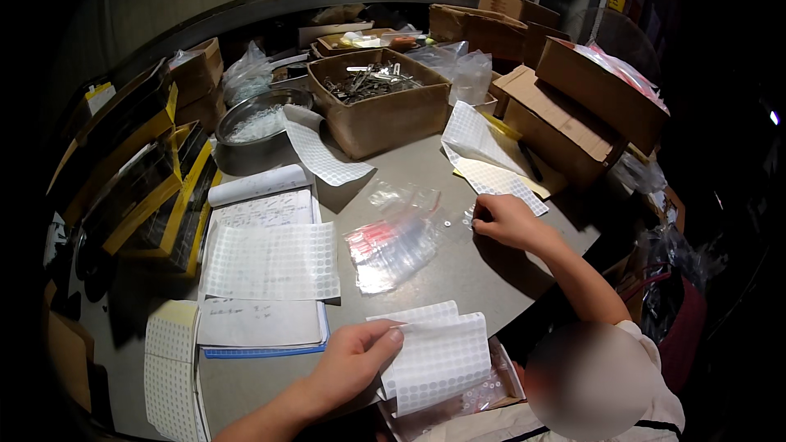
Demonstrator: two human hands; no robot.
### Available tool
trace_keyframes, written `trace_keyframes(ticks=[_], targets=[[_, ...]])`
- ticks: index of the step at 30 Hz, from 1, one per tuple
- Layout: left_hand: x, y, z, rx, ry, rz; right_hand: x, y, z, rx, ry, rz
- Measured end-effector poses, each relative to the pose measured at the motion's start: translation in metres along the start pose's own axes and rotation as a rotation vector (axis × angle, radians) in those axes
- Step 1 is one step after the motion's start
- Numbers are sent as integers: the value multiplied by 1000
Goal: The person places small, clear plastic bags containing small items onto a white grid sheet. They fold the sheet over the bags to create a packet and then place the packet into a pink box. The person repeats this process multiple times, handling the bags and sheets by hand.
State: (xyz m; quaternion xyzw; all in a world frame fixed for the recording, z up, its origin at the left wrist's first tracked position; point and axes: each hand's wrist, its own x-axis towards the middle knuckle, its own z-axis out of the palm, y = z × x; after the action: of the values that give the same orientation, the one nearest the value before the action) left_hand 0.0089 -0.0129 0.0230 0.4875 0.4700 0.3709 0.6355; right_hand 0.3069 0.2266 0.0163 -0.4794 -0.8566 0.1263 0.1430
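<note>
My left hand (354, 362) pinches a white sheet of small round grey stickers (442, 360) between thumb and fingers. The sheet is folded over and hangs above an open box (512, 393) of small clear pieces at the table's near edge. Over the right part of the table, my right hand (509, 223) is closed, with thumb and fingertips together; something small and clear shows at them, too small to name. Left of it lies a small pale ring (447, 223). A pile of clear zip bags with red strips (393, 245) rests mid-table, between my hands.
More sticker sheets lie on a notepad (262, 336), beside a round metal bowl (262, 119) and under a dark pen (530, 162). A cardboard box of metal parts (385, 119) stands at the back. Cartons (565, 115) stack at right; black-and-yellow boxes (164, 196) stand left.
</note>
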Motion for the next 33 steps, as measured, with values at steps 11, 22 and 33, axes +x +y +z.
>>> trace_keyframes(ticks=[11,22,33], targets=[[1,-6,-5,184,-3,-8,29,-30,-31,132,-153,-317],[0,-3,0,291,65,87,44,-41,-12,-390,-201,-233],[-1,-4,1,450,176,159,-63,-145,-4,350,-183,-678]])
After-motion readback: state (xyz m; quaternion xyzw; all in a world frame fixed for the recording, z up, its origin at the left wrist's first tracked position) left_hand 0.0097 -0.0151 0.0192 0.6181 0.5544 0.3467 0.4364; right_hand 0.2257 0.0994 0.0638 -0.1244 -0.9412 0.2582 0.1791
